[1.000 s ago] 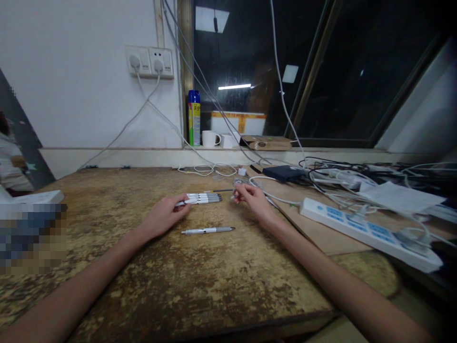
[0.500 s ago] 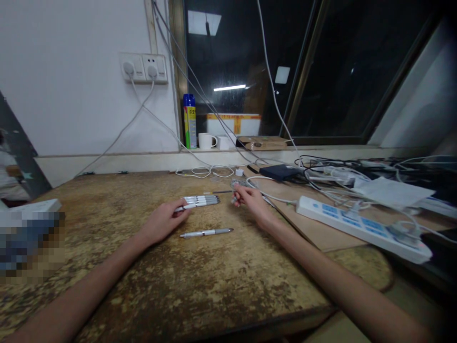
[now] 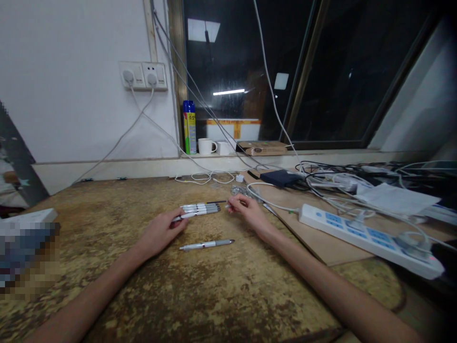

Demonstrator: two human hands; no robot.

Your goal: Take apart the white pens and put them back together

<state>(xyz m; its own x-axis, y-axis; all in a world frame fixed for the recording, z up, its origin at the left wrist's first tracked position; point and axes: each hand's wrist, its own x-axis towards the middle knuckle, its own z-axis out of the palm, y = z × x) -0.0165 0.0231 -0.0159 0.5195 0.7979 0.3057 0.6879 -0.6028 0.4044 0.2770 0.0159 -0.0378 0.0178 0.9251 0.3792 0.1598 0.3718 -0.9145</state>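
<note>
My left hand (image 3: 160,232) rests on the worn wooden table (image 3: 200,286), its fingers pinched on the near end of a white and grey pen (image 3: 183,216). That pen lies against a row of several like pens (image 3: 202,208). My right hand (image 3: 246,209) is closed in a pinch just right of the row, holding a small part that I cannot make out. One more pen (image 3: 207,244) lies alone on the table, nearer to me, between my two forearms.
A white power strip (image 3: 360,233) with plugged cables lies on a board at the right, with tangled cables and papers (image 3: 396,197) behind it. A spray can (image 3: 189,126) and white mugs (image 3: 207,145) stand on the sill. Wall sockets (image 3: 144,76) are above.
Both hands have stayed near the row of pens; my right hand has shifted slightly left toward it. The view has tilted a little, so things sit lower in frame.
</note>
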